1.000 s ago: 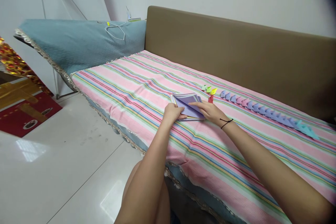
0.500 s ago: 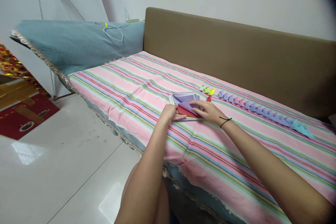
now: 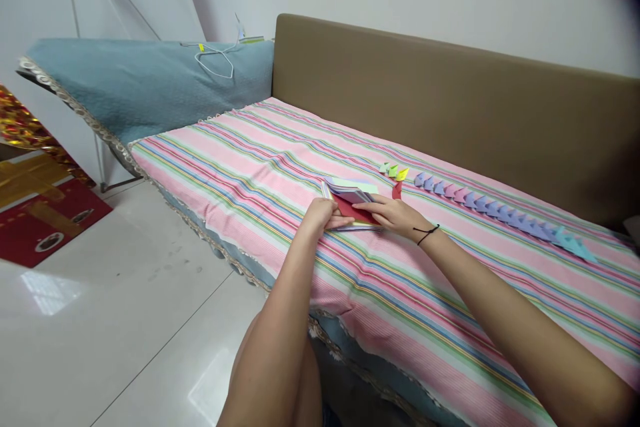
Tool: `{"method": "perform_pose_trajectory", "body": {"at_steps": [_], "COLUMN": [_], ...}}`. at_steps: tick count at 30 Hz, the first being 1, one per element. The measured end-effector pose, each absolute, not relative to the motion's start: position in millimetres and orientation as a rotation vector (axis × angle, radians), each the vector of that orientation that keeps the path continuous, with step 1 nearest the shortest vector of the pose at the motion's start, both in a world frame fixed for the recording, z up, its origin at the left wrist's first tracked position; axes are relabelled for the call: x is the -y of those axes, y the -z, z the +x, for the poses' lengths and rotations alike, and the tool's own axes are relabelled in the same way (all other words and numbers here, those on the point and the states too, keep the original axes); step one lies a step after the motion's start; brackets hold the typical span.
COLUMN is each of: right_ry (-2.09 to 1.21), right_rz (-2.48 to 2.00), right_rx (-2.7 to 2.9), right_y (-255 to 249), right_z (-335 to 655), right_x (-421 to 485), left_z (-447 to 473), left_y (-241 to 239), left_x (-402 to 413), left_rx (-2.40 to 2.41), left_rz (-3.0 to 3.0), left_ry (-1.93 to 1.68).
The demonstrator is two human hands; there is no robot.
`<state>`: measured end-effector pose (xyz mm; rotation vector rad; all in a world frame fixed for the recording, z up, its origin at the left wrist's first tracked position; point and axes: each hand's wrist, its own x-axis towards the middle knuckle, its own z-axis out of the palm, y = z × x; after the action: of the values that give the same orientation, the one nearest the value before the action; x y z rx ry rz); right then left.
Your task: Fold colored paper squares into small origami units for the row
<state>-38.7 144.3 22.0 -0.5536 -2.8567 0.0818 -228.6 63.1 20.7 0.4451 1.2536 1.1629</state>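
On the striped cloth lies a stack of coloured paper (image 3: 356,211), with a red sheet showing between lifted upper sheets and the lower ones. My left hand (image 3: 325,215) grips the stack's left edge, fingers laid over the red sheet. With my right hand (image 3: 395,215) I hold the right edge of several upper sheets, bent up off the red one. Just beyond my right hand sits a small red folded paper piece (image 3: 397,191). Behind it are a few green and yellow folded pieces (image 3: 394,171).
A long row of purple, pink and blue folded paper pieces (image 3: 493,209) runs to the right along the striped cloth (image 3: 240,173). The brown backrest (image 3: 425,93) stands behind. A white cable (image 3: 215,61) lies on the blue armrest (image 3: 125,87). A red box (image 3: 55,220) is on the floor.
My right hand has shifted slightly and now holds up a thicker batch of sheets instead of a single purple one. A pale green sheet shows at the back. My left hand stays nearly still.
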Motion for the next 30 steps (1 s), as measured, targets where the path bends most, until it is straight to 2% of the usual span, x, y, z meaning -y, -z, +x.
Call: {"method": "perform_pose_trajectory", "body": {"at_steps": [17,30], "right_ry": [-0.257,-0.243], "right_rz": [-0.570,-0.530], "right_rx": [2.787,2.791], "right_y": [-32.2,-30.7], "right_z": [-42.5,-39.8], "right_x": [-145.9,-146.2], "left_z": [-233.0,-230.1], "left_y": [-17.4,-21.3], "left_x": [-63.5,-62.4], "left_rx": [-1.256,-1.234], "left_rz": [0.503,0.485], "left_ry": [-1.202,-1.220]}}
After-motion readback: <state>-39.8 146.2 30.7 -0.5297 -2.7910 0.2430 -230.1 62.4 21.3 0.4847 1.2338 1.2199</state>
